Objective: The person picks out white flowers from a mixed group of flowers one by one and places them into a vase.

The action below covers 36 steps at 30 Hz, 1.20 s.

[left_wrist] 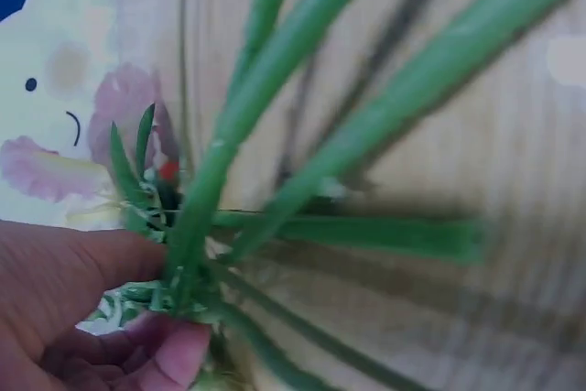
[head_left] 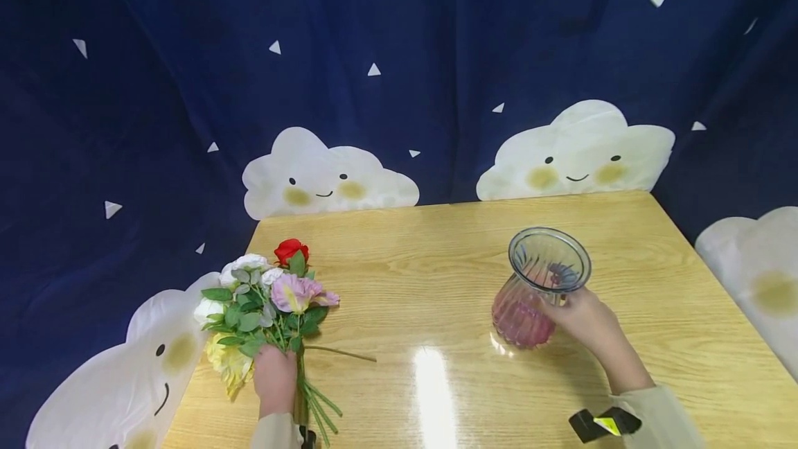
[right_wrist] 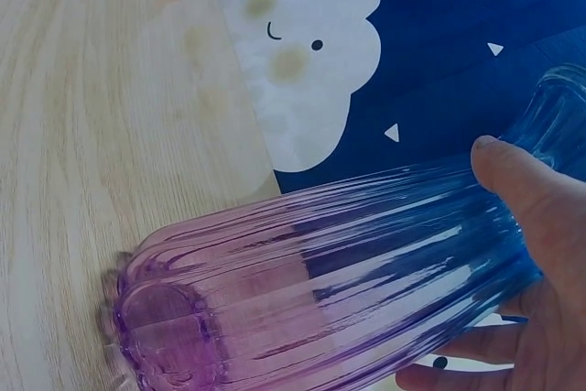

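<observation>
A bunch of artificial flowers (head_left: 268, 303) with white, yellow, pink and red blooms is at the left of the table. My left hand (head_left: 275, 374) grips it by the green stems (left_wrist: 311, 135), thumb and fingers curled round them just below the leaves. Toward the right, my right hand (head_left: 586, 317) holds a ribbed glass vase (head_left: 524, 310) around its neck, below the flared rim. The vase, pink at the base and blue toward the top, leans with its mouth to the upper right. In the right wrist view my thumb and fingers (right_wrist: 504, 167) wrap the blue part.
The wooden table (head_left: 399, 276) reaches back to a dark blue curtain (head_left: 374, 19) with smiling white clouds and small triangles. One stem (head_left: 343, 352) sticks out to the right of the bunch. A bright light reflection lies on the table between my hands.
</observation>
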Motion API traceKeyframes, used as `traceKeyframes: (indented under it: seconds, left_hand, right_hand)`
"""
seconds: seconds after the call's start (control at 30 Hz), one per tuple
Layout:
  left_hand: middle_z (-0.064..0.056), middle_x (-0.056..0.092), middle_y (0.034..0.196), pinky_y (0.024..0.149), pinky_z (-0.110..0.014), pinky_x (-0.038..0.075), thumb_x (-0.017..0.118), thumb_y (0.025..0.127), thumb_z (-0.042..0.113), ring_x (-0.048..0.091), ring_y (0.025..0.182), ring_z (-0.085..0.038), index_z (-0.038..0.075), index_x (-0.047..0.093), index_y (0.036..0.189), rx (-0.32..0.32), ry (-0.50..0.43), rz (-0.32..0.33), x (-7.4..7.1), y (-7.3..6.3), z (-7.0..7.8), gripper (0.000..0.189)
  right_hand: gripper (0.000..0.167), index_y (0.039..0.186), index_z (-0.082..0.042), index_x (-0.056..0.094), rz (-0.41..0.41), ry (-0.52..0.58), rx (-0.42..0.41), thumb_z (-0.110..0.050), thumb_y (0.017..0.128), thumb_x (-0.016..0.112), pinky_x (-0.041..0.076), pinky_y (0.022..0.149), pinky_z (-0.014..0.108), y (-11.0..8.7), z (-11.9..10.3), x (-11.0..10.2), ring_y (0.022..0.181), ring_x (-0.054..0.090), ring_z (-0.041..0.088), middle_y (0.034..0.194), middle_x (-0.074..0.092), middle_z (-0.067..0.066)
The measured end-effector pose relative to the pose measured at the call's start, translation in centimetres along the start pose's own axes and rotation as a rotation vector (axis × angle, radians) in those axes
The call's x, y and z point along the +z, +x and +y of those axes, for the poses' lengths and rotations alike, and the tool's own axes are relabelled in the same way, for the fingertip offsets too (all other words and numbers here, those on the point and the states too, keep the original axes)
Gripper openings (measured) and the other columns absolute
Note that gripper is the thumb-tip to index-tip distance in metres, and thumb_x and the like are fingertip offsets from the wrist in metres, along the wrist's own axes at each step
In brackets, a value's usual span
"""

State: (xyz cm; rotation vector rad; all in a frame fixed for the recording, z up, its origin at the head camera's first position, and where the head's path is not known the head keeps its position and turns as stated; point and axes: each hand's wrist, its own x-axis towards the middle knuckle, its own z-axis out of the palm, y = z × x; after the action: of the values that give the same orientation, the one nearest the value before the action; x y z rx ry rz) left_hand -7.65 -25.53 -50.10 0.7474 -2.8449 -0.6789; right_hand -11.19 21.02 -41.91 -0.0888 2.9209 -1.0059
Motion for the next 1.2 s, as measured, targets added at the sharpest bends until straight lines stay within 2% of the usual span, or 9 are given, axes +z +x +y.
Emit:
traceKeyframes:
  seconds: [0.2,0.33,0.47,0.67,0.77,0.97,1.2]
  left_hand:
    - [-0.027,0.056,0.066,0.051,-0.048,0.045,0.058,0.081,0.014,0.057,0.064,-0.043,-0.012,0.054,0.067,-0.06,0.079,-0.15,-1.7,0.1,-0.2,0.03]
    - [-0.027,0.057,0.064,0.051,-0.048,0.045,0.058,0.081,0.012,0.057,0.062,-0.042,-0.012,0.055,0.065,-0.026,0.111,-0.185,-2.3,-0.2,-0.3,0.029]
    - [-0.03,0.056,0.067,0.053,-0.049,0.046,0.058,0.08,0.009,0.057,0.064,-0.044,-0.015,0.055,0.068,0.019,0.129,-0.144,-2.3,-0.3,0.0,0.027]
    - [-0.031,0.055,0.065,0.052,-0.049,0.046,0.055,0.08,0.004,0.056,0.062,-0.045,-0.017,0.052,0.068,0.048,0.155,-0.067,-2.4,-0.3,0.1,0.025]
    - [-0.03,0.055,0.064,0.051,-0.048,0.046,0.055,0.081,0.004,0.057,0.062,-0.045,-0.017,0.053,0.067,0.042,0.162,-0.062,-2.6,-0.2,0.2,0.025]
    - [-0.032,0.055,0.066,0.052,-0.049,0.046,0.053,0.082,0.003,0.056,0.063,-0.046,-0.017,0.053,0.069,0.027,0.108,-0.053,-3.0,0.0,0.4,0.024]
    - [-0.03,0.053,0.065,0.052,-0.05,0.045,0.05,0.085,0.005,0.055,0.062,-0.046,-0.016,0.051,0.068,0.04,0.079,0.043,-3.5,0.3,0.7,0.028]
  right_hand:
    - [0.074,0.133,0.003,0.031,0.004,0.016,0.0,-0.045,0.083,0.056,0.039,0.081,0.059,0.0,0.1,0.0,0.106,0.045,0.05,0.119,0.046,0.034]
    - [0.077,0.134,0.004,0.028,0.001,0.017,-0.004,-0.046,0.083,0.056,0.038,0.081,0.06,0.0,0.1,0.0,0.105,0.045,0.051,0.119,0.045,0.035]
    - [0.076,0.134,0.004,0.027,-0.001,0.016,-0.001,-0.045,0.083,0.056,0.039,0.08,0.06,-0.1,0.0,-0.1,0.104,0.045,0.051,0.118,0.045,0.035]
    - [0.074,0.134,0.004,0.028,-0.004,0.021,-0.004,-0.043,0.084,0.056,0.039,0.08,0.059,0.0,0.0,0.0,0.105,0.045,0.051,0.118,0.045,0.035]
    - [0.075,0.134,0.004,0.028,0.001,0.019,-0.004,-0.044,0.084,0.055,0.039,0.079,0.06,0.1,0.1,0.0,0.103,0.046,0.051,0.116,0.046,0.036]
    - [0.076,0.134,0.004,0.027,0.006,0.016,-0.01,-0.046,0.084,0.055,0.039,0.078,0.061,0.0,0.0,0.0,0.103,0.045,0.052,0.117,0.045,0.036]
    - [0.074,0.133,0.004,0.03,0.011,0.018,-0.023,-0.046,0.084,0.055,0.038,0.079,0.061,-0.1,0.0,0.1,0.104,0.045,0.052,0.118,0.045,0.035]
